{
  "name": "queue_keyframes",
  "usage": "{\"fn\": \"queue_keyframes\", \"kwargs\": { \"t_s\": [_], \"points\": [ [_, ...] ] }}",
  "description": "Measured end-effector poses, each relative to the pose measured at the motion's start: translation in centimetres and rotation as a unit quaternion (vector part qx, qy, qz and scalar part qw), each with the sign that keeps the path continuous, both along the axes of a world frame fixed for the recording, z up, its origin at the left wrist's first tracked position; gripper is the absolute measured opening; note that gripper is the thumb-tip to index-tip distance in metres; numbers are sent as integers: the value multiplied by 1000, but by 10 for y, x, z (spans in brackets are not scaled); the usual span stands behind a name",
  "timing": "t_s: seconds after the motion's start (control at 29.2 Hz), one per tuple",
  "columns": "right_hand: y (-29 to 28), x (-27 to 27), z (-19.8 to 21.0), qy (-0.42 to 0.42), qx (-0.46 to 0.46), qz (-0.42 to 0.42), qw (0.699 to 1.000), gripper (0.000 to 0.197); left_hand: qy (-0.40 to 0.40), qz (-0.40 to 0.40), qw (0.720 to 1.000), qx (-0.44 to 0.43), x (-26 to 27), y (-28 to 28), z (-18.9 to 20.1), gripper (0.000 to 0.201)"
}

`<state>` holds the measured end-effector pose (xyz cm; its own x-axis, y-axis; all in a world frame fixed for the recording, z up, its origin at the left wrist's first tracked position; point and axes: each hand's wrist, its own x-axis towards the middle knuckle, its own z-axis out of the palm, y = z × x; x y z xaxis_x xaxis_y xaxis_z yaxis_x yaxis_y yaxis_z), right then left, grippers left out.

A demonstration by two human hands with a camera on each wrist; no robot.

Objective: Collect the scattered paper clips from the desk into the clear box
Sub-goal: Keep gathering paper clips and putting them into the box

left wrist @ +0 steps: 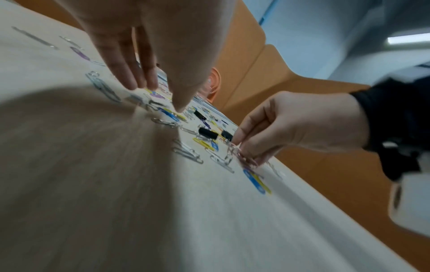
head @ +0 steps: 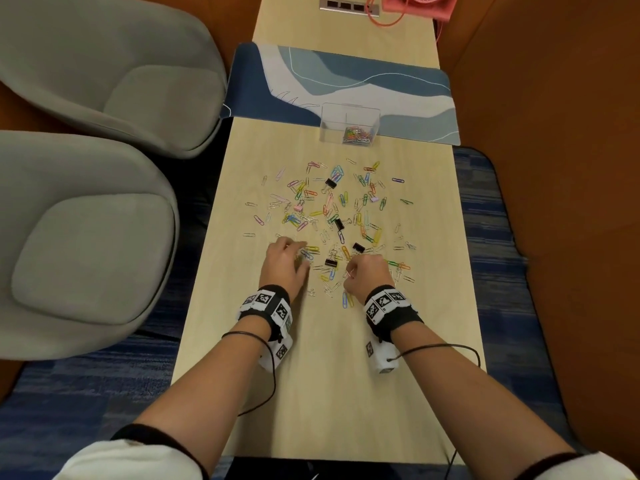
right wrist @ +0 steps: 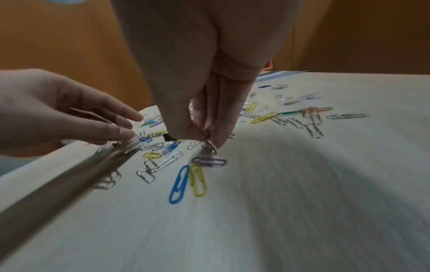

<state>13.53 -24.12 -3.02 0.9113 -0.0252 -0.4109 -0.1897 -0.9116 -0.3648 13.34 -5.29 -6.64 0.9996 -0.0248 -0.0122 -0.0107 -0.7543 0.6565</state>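
Right hand [right wrist: 204, 103] pinches a few clips [right wrist: 209, 147] off the tabletop [head: 332, 393]; left hand [head: 285, 263], fingers spread, rakes nearby ones. Gather fuller pinches, skipping binder clips [head: 330, 183], before reaching ahead to the box [head: 349, 128].

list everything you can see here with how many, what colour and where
paper clips: too many to count, mixed colours and silver, scattered over the middle of the desk
clear box: one, transparent, far end of the scatter, some clips already inside
binder clips: at least four, black, among the paper clips
desk: one, light wood
desk mat: one, blue and white, beyond the box
chairs: two, grey, left of the desk
fan: one, pink, far end of the desk
socket strip: one, silver, set in the far end
left hand: fingers spread on clips
right hand: pinches silver clips
wrist bands: two, black with markers
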Motion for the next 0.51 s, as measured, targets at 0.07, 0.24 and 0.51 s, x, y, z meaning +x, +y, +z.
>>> {"fn": "queue_keyframes", "kwargs": {
  "t_s": [0.07, 0.24, 0.51],
  "points": [
    [-4, 1, 0, 9, 37, -42, 998, 18, -10, -71, 997, 31, -1, -2, 2, 32],
    [-11, 2, 1, 27, 110, -186, 976, 12, 55, -209, 971, 105, -10, -13, 1, 53],
    [-24, -5, -7, 41, 178, -241, 953, 8, 9, -222, 971, 86, -15, -29, -10, 21]
  ]
}}
